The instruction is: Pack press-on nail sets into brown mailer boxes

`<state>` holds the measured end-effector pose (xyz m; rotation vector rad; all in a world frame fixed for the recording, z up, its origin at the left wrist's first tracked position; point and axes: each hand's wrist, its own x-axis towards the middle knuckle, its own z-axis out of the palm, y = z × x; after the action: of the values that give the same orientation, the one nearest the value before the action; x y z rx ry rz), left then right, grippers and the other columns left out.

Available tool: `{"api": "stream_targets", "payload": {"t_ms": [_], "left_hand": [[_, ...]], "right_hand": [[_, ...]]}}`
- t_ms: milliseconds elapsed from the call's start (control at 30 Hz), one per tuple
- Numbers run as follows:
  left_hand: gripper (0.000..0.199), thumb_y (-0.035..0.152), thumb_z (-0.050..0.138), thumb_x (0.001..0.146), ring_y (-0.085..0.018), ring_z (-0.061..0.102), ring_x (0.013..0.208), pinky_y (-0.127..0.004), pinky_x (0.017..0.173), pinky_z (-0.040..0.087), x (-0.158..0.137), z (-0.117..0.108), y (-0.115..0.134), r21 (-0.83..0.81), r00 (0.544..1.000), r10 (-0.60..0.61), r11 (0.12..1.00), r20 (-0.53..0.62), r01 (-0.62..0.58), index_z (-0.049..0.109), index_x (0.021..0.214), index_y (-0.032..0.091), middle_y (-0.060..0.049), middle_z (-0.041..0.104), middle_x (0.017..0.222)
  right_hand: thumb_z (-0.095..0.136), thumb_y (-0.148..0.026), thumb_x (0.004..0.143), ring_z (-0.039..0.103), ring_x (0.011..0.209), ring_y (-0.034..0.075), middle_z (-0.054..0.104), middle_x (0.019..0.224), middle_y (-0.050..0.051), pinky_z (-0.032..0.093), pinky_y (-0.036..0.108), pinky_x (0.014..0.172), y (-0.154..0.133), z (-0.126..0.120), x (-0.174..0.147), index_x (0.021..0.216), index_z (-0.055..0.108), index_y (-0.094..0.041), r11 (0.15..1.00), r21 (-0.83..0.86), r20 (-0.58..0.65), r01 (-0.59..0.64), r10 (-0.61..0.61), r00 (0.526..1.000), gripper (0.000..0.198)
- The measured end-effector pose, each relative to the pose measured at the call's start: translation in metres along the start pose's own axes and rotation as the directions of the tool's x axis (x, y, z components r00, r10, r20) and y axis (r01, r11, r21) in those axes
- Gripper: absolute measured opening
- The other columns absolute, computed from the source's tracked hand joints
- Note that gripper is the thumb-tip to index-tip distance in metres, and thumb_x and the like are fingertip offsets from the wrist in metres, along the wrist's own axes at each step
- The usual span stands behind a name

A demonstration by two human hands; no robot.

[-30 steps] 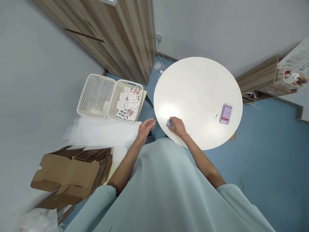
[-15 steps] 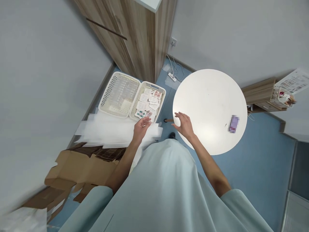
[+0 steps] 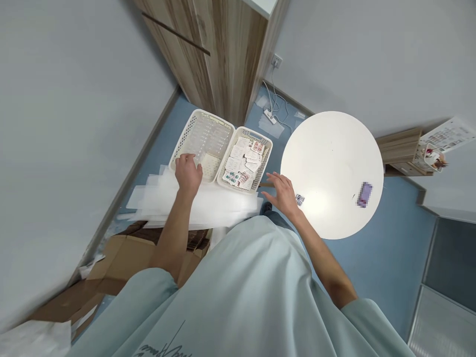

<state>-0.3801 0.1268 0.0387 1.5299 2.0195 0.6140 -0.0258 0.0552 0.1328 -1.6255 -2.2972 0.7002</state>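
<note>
My left hand is above the near edge of the left white basket, fingers loosely bent and apart, with nothing seen in it. Stacked clear plastic trays lie in that basket. Over the left edge of the round white table, my right hand has its fingers and thumb spread and empty. A small card with a dark pattern lies on the table right beside it, partly hidden by the hand. The right white basket, between my hands, holds several small printed cards.
White foam sheets are piled before the baskets, with cardboard boxes nearer me. A blurred purple object lies on the table. Behind stand a wooden cabinet and a power strip with cables.
My left hand has moved left, from near the card basket to the tray basket. The patterned card now shows beside my right hand, which has stayed near the table edge. The view has shifted.
</note>
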Motion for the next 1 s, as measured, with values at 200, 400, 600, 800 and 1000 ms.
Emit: {"api": "stream_targets", "payload": {"t_ms": [200,400,600,800,1000], "left_hand": [[0.047,0.015,0.046,0.091,-0.037,0.045,0.131,-0.049,0.111,0.042,0.032,-0.001,-0.024,0.241,0.973,0.063,0.963,0.221,-0.117,0.068,0.132,0.018,-0.018,0.065,0.130],[0.048,0.016,0.044,0.093,-0.038,0.048,0.125,-0.049,0.106,0.042,0.036,-0.003,-0.043,0.373,0.934,0.125,0.893,0.334,-0.253,0.069,0.134,0.012,-0.020,0.065,0.123],[0.046,0.033,0.055,0.096,-0.040,0.047,0.129,-0.050,0.109,0.039,0.039,-0.006,-0.050,0.458,0.897,0.116,0.827,0.427,-0.325,0.069,0.135,0.013,-0.021,0.061,0.131],[0.045,0.039,0.060,0.097,-0.043,0.044,0.135,-0.052,0.109,0.037,0.042,-0.005,-0.030,0.513,0.899,0.030,0.813,0.437,-0.276,0.068,0.133,0.013,-0.024,0.057,0.139],[0.048,0.040,0.058,0.100,-0.044,0.045,0.134,-0.049,0.107,0.039,0.032,-0.009,-0.015,0.576,0.898,0.004,0.766,0.439,-0.285,0.063,0.136,0.009,-0.028,0.055,0.142]], "right_hand": [[0.067,-0.035,0.099,0.049,0.149,0.034,0.065,0.149,0.010,0.038,0.060,0.122,-0.003,-0.001,0.005,0.140,0.058,-0.025,1.000,-0.022,-0.029,-0.011,0.010,1.000,0.043],[0.067,-0.035,0.099,0.050,0.148,0.034,0.064,0.149,0.010,0.039,0.060,0.122,-0.004,-0.003,0.013,0.137,0.059,-0.025,0.999,-0.028,-0.031,-0.024,0.023,0.999,0.040],[0.068,-0.034,0.099,0.051,0.148,0.034,0.064,0.149,0.011,0.040,0.061,0.121,-0.002,0.000,0.015,0.136,0.059,-0.025,1.000,-0.010,-0.022,-0.025,0.025,0.999,0.039],[0.068,-0.034,0.099,0.050,0.148,0.034,0.063,0.151,0.010,0.039,0.060,0.121,-0.002,0.001,0.015,0.136,0.060,-0.025,1.000,-0.007,-0.014,-0.009,0.009,1.000,0.039],[0.068,-0.034,0.099,0.052,0.147,0.034,0.064,0.150,0.010,0.042,0.059,0.120,0.004,0.001,0.009,0.135,0.060,-0.024,1.000,-0.009,-0.029,-0.012,0.011,1.000,0.038]]}}
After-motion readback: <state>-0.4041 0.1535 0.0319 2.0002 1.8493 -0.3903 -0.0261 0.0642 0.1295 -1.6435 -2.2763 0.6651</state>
